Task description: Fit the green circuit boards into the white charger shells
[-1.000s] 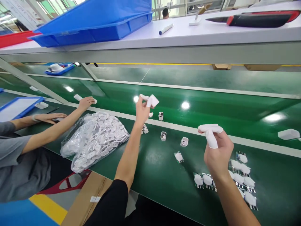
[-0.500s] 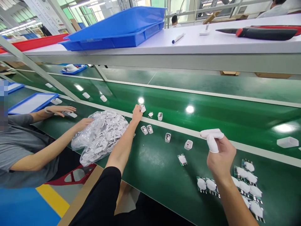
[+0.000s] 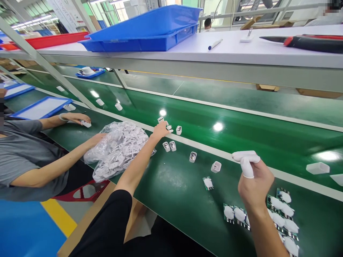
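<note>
My left hand reaches across to the near edge of the green belt, finger and thumb closed around a small circuit board with a white disc on it. Just behind those fingers stands a white plastic housing, and another housing is to the right. White finger covers are on the thumb and forefinger of my right hand, raised over the bench with these two drawn together; I see nothing between them. Below it, circuit boards with white discs lie in rows. A single board lies apart.
A clear bag of white plastic parts lies left of my forearm. Beside it, a co-worker's hands are at work. Several open housings stand on the bench. A shelf overhead carries blue trays, a pen and pliers.
My left hand has let go of a white housing, which now stands on the belt, and has shifted slightly right onto the circuit board. My right hand keeps its pose.
</note>
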Available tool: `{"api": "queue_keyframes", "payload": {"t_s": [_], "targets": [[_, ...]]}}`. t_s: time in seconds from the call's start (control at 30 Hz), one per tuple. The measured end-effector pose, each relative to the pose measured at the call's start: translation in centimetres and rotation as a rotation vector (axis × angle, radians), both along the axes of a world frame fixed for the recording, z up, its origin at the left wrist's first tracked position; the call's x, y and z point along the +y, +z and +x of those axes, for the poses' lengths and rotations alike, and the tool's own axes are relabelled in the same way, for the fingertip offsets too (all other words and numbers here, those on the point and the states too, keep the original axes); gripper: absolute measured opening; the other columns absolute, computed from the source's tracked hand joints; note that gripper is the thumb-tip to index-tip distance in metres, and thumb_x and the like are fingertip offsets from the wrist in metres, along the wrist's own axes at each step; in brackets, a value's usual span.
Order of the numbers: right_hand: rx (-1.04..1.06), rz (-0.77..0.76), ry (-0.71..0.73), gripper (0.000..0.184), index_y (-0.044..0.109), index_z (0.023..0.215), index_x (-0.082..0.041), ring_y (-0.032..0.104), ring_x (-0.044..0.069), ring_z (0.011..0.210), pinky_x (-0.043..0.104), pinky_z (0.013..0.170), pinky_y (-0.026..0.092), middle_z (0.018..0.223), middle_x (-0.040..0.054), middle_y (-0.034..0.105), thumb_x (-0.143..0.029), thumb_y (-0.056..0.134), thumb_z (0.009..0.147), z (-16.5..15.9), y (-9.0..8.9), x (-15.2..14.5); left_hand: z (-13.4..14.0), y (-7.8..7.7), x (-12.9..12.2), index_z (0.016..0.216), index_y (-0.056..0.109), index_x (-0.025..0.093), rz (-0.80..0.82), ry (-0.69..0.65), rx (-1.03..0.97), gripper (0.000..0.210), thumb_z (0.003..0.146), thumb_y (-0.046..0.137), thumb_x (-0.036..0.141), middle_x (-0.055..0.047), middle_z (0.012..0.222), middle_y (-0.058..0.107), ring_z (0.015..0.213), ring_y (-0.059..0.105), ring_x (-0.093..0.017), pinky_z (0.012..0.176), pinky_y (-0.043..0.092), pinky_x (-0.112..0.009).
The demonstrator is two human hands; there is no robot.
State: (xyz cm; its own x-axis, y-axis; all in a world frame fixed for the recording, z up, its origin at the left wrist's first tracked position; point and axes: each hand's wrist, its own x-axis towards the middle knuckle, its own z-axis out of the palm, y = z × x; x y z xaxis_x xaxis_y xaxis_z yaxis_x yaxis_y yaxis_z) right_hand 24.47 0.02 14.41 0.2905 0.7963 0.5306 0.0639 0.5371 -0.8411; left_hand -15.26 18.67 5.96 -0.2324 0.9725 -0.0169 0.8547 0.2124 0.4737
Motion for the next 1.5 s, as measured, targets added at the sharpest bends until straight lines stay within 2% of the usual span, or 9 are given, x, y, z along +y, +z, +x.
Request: {"api": "queue_keyframes", "payload": {"t_s": [0.17,0.37,0.5,0.6,0.7,0.97,1.2,1.33,1.5], "targets": [[-0.026,-0.001,0.046,0.013,0.076,0.089,-0.024,0.076,0.025,0.091,0.040,0.081,0.057,0.092,0.0037,0.078,-0.029,0.080,0.100,0.1,0.1,-0.5,0.1,0.5,0.2,0.113,0.058,0.022,0.016,0.081,-0.071,0.044,0.080,0.087,0.024,-0.012,0.113,0.074,0.115,0.072,-0.033,0.102,0.052,-0.041],[-0.074,0.036,0.030,0.014,0.079,0.092,-0.024,0.076,0.024,0.093,0.038,0.080,0.057,0.094,0.0044,0.080,-0.028,0.075,0.105,0.5,0.7,-0.5,0.8,4.8,-2.3,0.115,0.051,0.022,0.210,0.079,-0.205,0.053,0.074,0.084,0.019,-0.007,0.106,0.073,0.102,0.074,-0.026,0.095,0.057,-0.038],[-0.338,0.083,0.103,0.010,0.083,0.112,-0.028,0.076,0.024,0.093,0.040,0.082,0.059,0.103,0.0050,0.082,-0.027,0.074,0.106,1.0,1.3,-0.3,4.9,7.9,-7.4,0.113,0.051,0.023,0.316,-0.152,-0.298,0.055,0.068,0.079,0.010,-0.004,0.113,0.071,0.104,0.073,-0.019,0.095,0.058,-0.032],[-0.654,0.115,0.188,0.038,0.077,0.138,-0.032,0.077,0.029,0.113,0.048,0.097,0.062,0.129,0.0090,0.081,-0.028,0.083,0.101,1.4,1.6,-0.4,9.3,10.0,-11.8,0.112,0.054,0.024,0.392,-0.648,-0.392,0.048,0.071,0.075,0.009,-0.001,0.104,0.066,0.093,0.069,-0.018,0.086,0.058,-0.033],[-0.807,0.056,0.286,0.061,0.064,0.157,-0.033,0.075,0.032,0.127,0.052,0.104,0.064,0.146,0.0133,0.075,-0.032,0.084,0.100,1.6,1.7,-0.7,13.0,11.8,-14.7,0.107,0.052,0.024,0.386,-0.942,-0.366,0.040,0.075,0.070,0.009,-0.001,0.103,0.061,0.086,0.061,-0.016,0.075,0.052,-0.031],[-0.744,0.125,0.288,0.052,0.071,0.148,-0.034,0.076,0.025,0.100,0.043,0.086,0.064,0.120,0.0063,0.080,-0.026,0.085,0.099,2.5,2.3,-0.7,17.6,14.1,-16.2,0.122,0.053,0.026,0.432,-1.058,-0.785,0.053,0.079,0.083,0.014,-0.003,0.110,0.065,0.092,0.067,-0.016,0.078,0.059,-0.031],[-0.537,0.042,0.301,0.064,0.069,0.152,-0.035,0.078,0.025,0.100,0.046,0.092,0.069,0.115,0.0037,0.082,-0.032,0.092,0.093,3.4,3.0,-1.0,20.3,13.3,-15.9,0.129,0.055,0.027,0.377,-0.986,-1.105,0.072,0.074,0.101,0.020,-0.004,0.115,0.069,0.092,0.073,-0.016,0.083,0.065,-0.032],[-0.304,-0.093,0.327,0.065,0.072,0.148,-0.036,0.079,0.024,0.103,0.047,0.100,0.070,0.113,0.0025,0.080,-0.037,0.097,0.088,4.6,3.1,-0.5,21.7,11.0,-13.8,0.133,0.056,0.028,0.499,-0.892,-1.275,0.065,0.086,0.095,0.047,-0.006,0.123,0.069,0.100,0.076,-0.019,0.089,0.065,-0.036],[-0.097,-0.172,0.263,0.054,0.066,0.139,-0.037,0.079,0.021,0.092,0.046,0.092,0.071,0.125,0.0046,0.076,-0.049,0.091,0.092,7.9,4.4,-0.2,21.9,7.6,-11.8,0.126,0.064,0.025,0.197,-0.823,-0.778,0.041,0.096,0.084,0.046,-0.006,0.115,0.070,0.105,0.072,-0.022,0.097,0.059,-0.039]]}}
